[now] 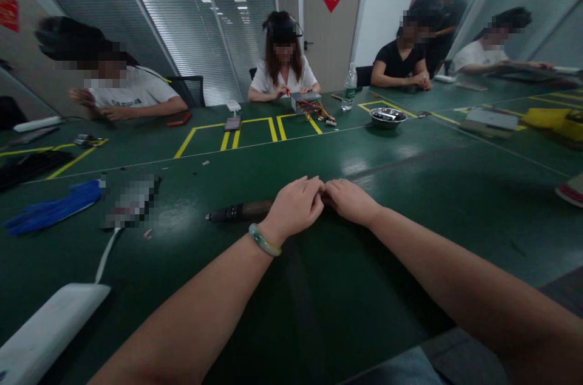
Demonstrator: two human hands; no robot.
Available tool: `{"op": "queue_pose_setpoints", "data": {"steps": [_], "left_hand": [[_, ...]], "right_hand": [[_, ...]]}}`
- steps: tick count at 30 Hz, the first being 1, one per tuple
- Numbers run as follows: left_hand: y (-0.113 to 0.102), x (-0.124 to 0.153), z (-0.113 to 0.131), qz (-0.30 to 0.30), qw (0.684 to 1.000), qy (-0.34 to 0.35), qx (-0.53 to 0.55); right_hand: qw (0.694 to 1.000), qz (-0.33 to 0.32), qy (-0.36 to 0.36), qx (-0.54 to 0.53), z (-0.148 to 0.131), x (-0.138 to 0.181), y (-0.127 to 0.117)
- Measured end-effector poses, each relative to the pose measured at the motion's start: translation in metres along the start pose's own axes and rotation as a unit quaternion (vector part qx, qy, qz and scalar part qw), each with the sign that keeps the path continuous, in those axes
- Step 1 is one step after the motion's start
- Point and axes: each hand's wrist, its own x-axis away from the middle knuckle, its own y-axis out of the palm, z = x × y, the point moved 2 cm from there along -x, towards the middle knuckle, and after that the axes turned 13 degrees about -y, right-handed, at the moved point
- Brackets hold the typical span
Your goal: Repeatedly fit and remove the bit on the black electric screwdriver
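A long, dark-brown electric screwdriver lies across the green table, its black collar and metal tip toward the left. My left hand, with a green bangle at the wrist, is closed over the screwdriver's body. At its right end my right hand has its fingers curled, close beside the left fingertips. Both hands cover the rear part of the tool, so its end is mostly hidden.
Left of my arms are a blue glove, a blurred-out device and a white power bank cabled to it. Across the table stand a metal bowl and a water bottle. A person opposite handles a box with coloured wires.
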Motion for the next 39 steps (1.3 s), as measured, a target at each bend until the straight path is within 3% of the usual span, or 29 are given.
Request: {"op": "queue_pose_setpoints", "data": {"steps": [4, 7, 10, 12, 16, 19, 24, 27, 30, 33, 35, 37, 39], "left_hand": [[-0.006, 0.005, -0.002, 0.010, 0.995, 0.093, 0.046], [-0.007, 0.008, -0.004, -0.018, 0.991, 0.123, 0.052], [-0.006, 0.008, -0.006, -0.058, 0.988, 0.138, 0.044], [-0.003, 0.007, -0.008, -0.074, 0.987, 0.137, 0.041], [0.009, 0.005, -0.012, -0.092, 0.988, 0.114, 0.045], [0.024, 0.007, -0.016, -0.142, 0.985, 0.088, 0.037], [0.037, 0.012, -0.019, -0.211, 0.975, 0.065, 0.027], [0.036, 0.012, -0.019, -0.217, 0.974, 0.063, 0.029], [0.036, 0.011, -0.018, -0.223, 0.972, 0.062, 0.028], [0.038, 0.010, -0.018, -0.221, 0.973, 0.055, 0.025], [0.039, 0.010, -0.018, -0.212, 0.976, 0.053, 0.020], [0.039, 0.012, -0.018, -0.195, 0.979, 0.058, 0.011], [0.040, 0.015, -0.017, -0.177, 0.982, 0.061, 0.001]], "right_hand": [[0.996, -0.043, 0.058, 0.057, 0.020, -0.002, -0.003], [0.986, -0.054, 0.124, 0.093, 0.049, 0.020, -0.015], [0.962, -0.067, 0.235, 0.123, 0.082, 0.076, -0.036], [0.925, -0.091, 0.346, 0.125, 0.102, 0.129, -0.050], [0.862, -0.113, 0.480, 0.114, 0.116, 0.236, -0.064], [0.838, -0.095, 0.520, 0.135, 0.110, 0.288, -0.057], [0.863, 0.011, 0.480, 0.160, 0.103, 0.318, -0.035], [0.865, 0.027, 0.483, 0.132, 0.103, 0.303, -0.038], [0.859, -0.024, 0.496, 0.128, 0.085, 0.244, -0.055], [0.924, 0.008, 0.364, 0.114, 0.040, 0.146, -0.073], [0.960, 0.068, 0.257, 0.092, 0.004, 0.079, -0.078], [0.982, 0.110, 0.146, 0.042, -0.028, 0.025, -0.072], [0.993, 0.111, 0.041, -0.029, -0.053, -0.012, -0.055]]}}
